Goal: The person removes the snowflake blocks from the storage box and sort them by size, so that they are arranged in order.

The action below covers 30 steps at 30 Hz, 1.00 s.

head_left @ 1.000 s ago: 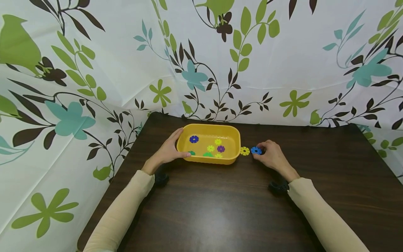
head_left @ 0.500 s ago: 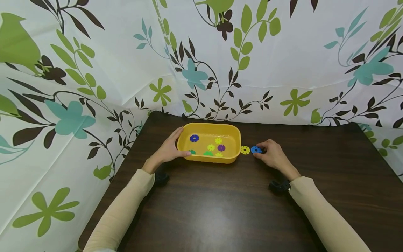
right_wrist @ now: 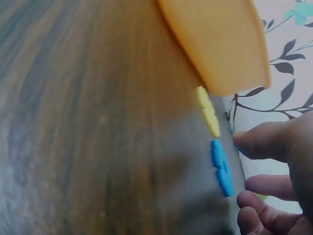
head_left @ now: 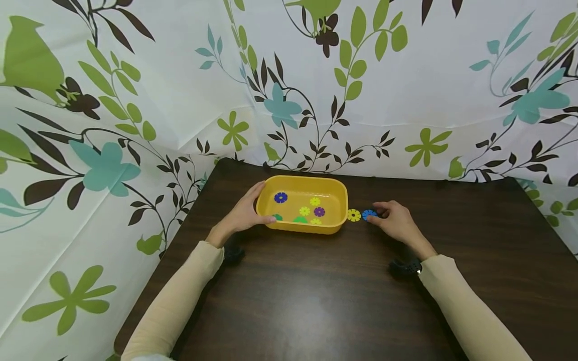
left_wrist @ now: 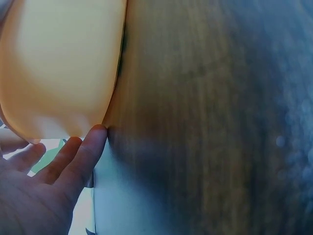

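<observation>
My left hand [head_left: 241,214] holds the left end of a yellow plastic tray [head_left: 311,228], thumb over the front rim. In the left wrist view, its fingers [left_wrist: 78,166] lie against the tray's outer wall. To the right of the tray, a yellow flower-shaped disc [head_left: 356,218] and a blue flower-shaped disc [head_left: 367,214] lie side by side on the table. Fingers spread, my right hand [head_left: 399,223] is at the blue disc; its thumb overlaps that disc in the head view. The right wrist view has the fingertips [right_wrist: 244,142] just apart from the blue disc [right_wrist: 222,171].
Inside the tray are a dark blue disc [head_left: 277,197], a purple disc [head_left: 319,208], a few yellow discs [head_left: 304,208] and green pieces [head_left: 300,219]. The dark wooden table [head_left: 307,291] extends toward me. A leaf-patterned cloth [head_left: 180,90] hangs behind and at the left.
My right fingers have parted from their pinch on the blue disc and shifted slightly right. The left hand and tray hold their places; the head view has shifted slightly.
</observation>
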Available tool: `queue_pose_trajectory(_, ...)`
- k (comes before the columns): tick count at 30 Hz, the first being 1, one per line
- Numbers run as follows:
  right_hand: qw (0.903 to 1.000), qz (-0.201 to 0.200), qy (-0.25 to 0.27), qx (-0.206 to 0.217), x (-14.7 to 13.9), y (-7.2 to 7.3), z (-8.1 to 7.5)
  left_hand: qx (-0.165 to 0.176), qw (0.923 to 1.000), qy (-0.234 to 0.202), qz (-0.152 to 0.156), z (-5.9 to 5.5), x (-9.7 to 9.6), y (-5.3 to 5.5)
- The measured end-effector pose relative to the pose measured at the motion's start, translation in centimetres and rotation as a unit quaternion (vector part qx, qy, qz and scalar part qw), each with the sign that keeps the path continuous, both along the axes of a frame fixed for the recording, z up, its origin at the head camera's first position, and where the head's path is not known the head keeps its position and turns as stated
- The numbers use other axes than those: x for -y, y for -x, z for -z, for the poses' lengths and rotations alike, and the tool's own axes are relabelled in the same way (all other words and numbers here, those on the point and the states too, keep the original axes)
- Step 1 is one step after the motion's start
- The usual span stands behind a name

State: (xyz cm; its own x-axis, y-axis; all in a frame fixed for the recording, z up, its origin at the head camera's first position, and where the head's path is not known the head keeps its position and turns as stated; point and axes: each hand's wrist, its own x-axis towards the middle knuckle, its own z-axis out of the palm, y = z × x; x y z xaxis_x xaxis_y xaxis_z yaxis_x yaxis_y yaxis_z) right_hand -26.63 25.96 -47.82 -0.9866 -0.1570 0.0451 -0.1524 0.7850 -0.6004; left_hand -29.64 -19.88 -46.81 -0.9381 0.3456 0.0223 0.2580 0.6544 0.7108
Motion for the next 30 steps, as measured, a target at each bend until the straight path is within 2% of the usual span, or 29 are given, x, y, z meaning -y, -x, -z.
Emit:
queue_pose_trajectory(4,0.9997,0.011,0.009,-0.020,0.1,-0.3,-0.6,-0.002,1.0000,-0.003,-0.003,0.0,0.0,0.0)
queue_pose_trajectory(8,0.9986,0.014,0.030,-0.040,0.8,-0.6,-2.0,-0.001,1.0000,-0.002,-0.003,0.0,0.0,0.0)
queue_pose_trajectory(13,0.9969,-0.002,0.056,-0.054,2.6,-0.8,-3.9,0.003,1.0000,-0.005,-0.006,0.0,0.1,0.0)
queue_pose_trajectory(22,0.9951,-0.050,0.066,-0.053,7.1,-0.1,-5.4,0.001,1.0000,-0.005,-0.005,0.2,0.2,0.0)
queue_pose_trajectory(30,0.9900,-0.128,0.041,-0.042,10.9,0.8,-5.7,-0.001,1.0000,-0.010,-0.001,0.1,-0.2,0.1)
